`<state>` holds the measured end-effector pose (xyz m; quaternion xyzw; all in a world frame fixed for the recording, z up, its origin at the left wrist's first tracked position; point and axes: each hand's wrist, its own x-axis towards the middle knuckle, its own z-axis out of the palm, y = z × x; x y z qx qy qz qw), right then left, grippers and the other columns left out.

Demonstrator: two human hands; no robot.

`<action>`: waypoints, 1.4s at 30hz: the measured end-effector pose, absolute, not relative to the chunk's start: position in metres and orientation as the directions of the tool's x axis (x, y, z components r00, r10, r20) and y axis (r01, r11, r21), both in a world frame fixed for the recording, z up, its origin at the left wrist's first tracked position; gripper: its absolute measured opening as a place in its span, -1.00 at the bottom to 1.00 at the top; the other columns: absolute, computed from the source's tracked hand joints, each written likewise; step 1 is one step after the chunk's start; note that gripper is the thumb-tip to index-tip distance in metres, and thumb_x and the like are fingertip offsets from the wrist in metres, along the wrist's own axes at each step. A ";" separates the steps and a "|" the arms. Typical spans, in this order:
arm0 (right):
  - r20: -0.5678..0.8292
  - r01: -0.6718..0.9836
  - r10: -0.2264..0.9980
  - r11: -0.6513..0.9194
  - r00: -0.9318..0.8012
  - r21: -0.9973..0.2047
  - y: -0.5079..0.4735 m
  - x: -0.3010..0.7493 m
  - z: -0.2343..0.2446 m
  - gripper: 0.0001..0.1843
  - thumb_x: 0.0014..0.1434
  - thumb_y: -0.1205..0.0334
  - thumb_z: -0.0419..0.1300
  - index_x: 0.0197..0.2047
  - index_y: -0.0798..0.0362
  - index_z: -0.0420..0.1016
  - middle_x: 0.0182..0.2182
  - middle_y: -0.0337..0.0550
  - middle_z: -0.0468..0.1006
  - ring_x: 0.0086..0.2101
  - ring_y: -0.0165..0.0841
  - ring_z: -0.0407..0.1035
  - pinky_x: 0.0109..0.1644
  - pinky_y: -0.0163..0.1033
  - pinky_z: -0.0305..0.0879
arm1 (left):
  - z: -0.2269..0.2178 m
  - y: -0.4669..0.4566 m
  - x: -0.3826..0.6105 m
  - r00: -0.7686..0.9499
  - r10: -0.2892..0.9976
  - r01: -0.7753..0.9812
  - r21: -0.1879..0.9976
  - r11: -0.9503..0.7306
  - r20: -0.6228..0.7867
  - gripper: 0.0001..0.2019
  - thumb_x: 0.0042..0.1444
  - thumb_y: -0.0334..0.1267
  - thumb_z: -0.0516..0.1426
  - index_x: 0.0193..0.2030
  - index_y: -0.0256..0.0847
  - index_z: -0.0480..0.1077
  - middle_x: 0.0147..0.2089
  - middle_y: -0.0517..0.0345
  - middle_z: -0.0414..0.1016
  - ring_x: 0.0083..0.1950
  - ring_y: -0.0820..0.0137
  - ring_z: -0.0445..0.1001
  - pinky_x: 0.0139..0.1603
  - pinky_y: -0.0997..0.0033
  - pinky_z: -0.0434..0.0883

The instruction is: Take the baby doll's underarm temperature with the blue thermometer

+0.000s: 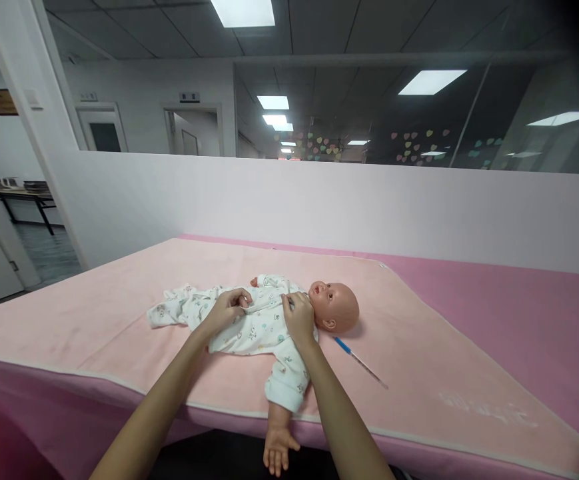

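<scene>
A: Specify the doll (255, 341).
B: Lying on its back at near centre of the mat (119, 300), head right, trouser legs left, near arm over the near edge. Head: bald, rounded, smooth. Garment (289, 373): white cloth, small printed figures, wrinkled toward the left.
A: Grip condition?
B: Left hand (230, 308) — fingers curled on the garment front. Right hand (300, 319) — fingers bent at the neckline. Whether either pinches cloth, I cannot tell.
A: Adjacent surfaces?
B: Mat: pale pink, flat, white-edged. Slender straight stick (362, 362), blue-ended, beside the head.
</scene>
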<state>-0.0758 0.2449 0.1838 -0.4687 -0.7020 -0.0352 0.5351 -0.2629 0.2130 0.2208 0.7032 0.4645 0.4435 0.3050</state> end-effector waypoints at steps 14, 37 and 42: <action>0.778 0.704 0.628 0.538 0.030 -0.463 0.244 -0.077 0.185 -0.71 0.15 0.25 -0.07 -0.57 0.08 0.29 -0.55 -0.19 0.37 -0.44 -0.42 0.20 -0.33 -0.35 0.04 | 0.211 0.220 -0.264 0.096 0.907 0.405 0.816 -0.411 0.409 -0.77 -0.28 -0.48 -0.04 -0.38 -0.25 0.26 -0.47 0.26 0.24 -0.45 0.55 0.23 -0.49 0.60 0.15; 0.776 0.682 0.630 0.559 0.021 -0.472 0.244 -0.077 0.185 -0.72 0.14 0.24 -0.07 -0.52 0.08 0.34 -0.52 -0.17 0.39 -0.41 -0.41 0.24 -0.31 -0.34 0.09 | 0.213 0.214 -0.261 0.091 0.823 0.588 0.636 -0.499 0.561 -0.95 -0.21 -0.43 -0.06 -0.54 -0.24 0.15 -0.56 0.29 0.03 -0.44 0.51 0.10 -0.37 0.51 0.11; 0.782 0.692 0.622 0.551 0.032 -0.467 0.244 -0.077 0.185 -0.73 0.14 0.26 -0.06 -0.51 0.08 0.35 -0.53 -0.17 0.39 -0.41 -0.41 0.25 -0.32 -0.34 0.09 | 0.214 0.214 -0.261 0.128 0.795 0.652 0.554 -0.518 0.594 -0.91 -0.14 -0.37 -0.05 -0.55 -0.23 0.25 -0.56 0.24 0.10 -0.40 0.45 0.14 -0.33 0.46 0.13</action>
